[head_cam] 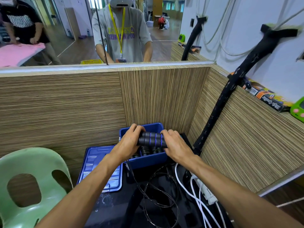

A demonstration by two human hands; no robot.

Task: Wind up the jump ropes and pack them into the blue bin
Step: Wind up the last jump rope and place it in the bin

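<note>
A pair of black jump rope handles (152, 139) with blue rings lies crosswise over the blue bin (148, 159). My left hand (130, 142) grips their left end and my right hand (174, 145) grips their right end. Inside the bin several other black handles stand on end. From the bin's front left corner a thin black rope (158, 191) trails down in loose loops over the black surface below.
The blue bin lid (97, 167) lies to the left of the bin. A green plastic chair (31, 183) stands at the lower left. White cables and a power strip (205, 190) lie at the right. Wood-grain walls close in behind and to the right.
</note>
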